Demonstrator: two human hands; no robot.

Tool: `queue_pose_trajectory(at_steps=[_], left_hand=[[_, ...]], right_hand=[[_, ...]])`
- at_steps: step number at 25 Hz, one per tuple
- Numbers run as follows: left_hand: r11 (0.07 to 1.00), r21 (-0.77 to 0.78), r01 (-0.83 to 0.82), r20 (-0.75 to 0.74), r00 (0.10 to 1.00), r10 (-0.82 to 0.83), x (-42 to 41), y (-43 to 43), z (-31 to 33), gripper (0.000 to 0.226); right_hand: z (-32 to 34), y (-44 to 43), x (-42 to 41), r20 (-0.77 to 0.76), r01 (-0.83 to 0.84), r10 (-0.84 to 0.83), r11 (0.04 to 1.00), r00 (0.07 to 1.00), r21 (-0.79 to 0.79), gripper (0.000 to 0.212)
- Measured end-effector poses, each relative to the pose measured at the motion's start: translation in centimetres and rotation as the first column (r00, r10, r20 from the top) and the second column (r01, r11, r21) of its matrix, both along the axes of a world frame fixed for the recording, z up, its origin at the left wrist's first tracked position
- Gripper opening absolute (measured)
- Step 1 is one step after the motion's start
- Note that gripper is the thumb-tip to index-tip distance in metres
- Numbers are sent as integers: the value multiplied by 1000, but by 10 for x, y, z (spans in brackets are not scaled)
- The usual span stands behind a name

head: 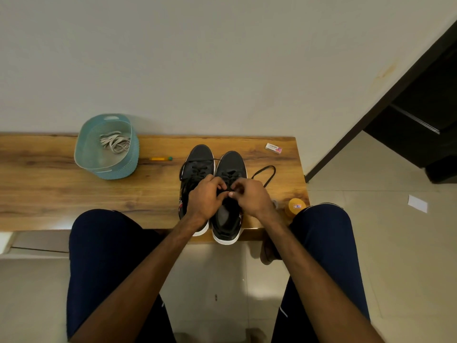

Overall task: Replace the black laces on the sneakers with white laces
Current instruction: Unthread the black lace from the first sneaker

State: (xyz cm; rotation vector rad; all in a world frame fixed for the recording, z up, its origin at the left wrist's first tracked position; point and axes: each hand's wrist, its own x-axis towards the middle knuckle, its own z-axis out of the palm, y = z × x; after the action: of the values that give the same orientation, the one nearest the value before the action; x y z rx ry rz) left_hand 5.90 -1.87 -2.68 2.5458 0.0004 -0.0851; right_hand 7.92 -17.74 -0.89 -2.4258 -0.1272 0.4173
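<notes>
Two black sneakers with white soles stand side by side on the wooden bench point(49, 179), toes toward the wall. The left sneaker point(197, 159) keeps its black lace threaded. Over the tongue of the right sneaker point(231, 164) both hands meet. My left hand point(206, 199) and my right hand point(252, 196) have curled fingers that pinch the black lace point(268, 173) at the eyelets. One loose end of that lace loops out on the bench to the right. White laces point(115, 143) lie coiled in a teal basket point(108, 167) at the back left.
A yellow pencil point(160, 158) lies between basket and shoes. An eraser packet point(273, 148) sits at the back right, an orange-lidded jar point(295, 206) by my right knee. The wall runs behind the bench; a dark door frame point(395, 95) and tiled floor are to the right.
</notes>
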Motion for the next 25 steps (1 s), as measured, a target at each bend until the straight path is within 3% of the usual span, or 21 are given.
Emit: queue_pose_trajectory(at_steps=[3, 6, 9, 12, 16, 19, 23, 25], left_hand=[[999, 19, 43, -16, 999, -43, 3, 1, 0, 14], [997, 41, 64, 9, 998, -65, 3, 1, -1, 13], [996, 70, 60, 41, 997, -63, 2, 1, -2, 10], [994, 72, 81, 37, 996, -84, 2, 4, -3, 16], [986, 116, 117, 37, 992, -122, 4, 6, -2, 17], [987, 131, 90, 53, 994, -97, 2, 3, -4, 11], [998, 68, 8, 33, 999, -10, 3, 1, -4, 8], [998, 62, -1, 29, 1000, -1, 3, 1, -5, 8]], right_hand=[[-3, 6, -5, 115, -62, 64, 998, 991, -17, 32], [-7, 4, 0, 144, -40, 44, 999, 989, -37, 15], [-10, 5, 4, 112, -39, 33, 998, 993, 55, 11], [-15, 7, 6, 24, -11, 7, 987, 1000, 160, 13], [-11, 7, 6, -279, 210, -86, 867, 956, 452, 18], [-3, 1, 8, -458, 301, -73, 841, 886, 449, 22], [-3, -4, 13, -249, -50, 80, 991, 965, 127, 17], [6, 0, 9, -259, -37, 102, 969, 960, 244, 26]])
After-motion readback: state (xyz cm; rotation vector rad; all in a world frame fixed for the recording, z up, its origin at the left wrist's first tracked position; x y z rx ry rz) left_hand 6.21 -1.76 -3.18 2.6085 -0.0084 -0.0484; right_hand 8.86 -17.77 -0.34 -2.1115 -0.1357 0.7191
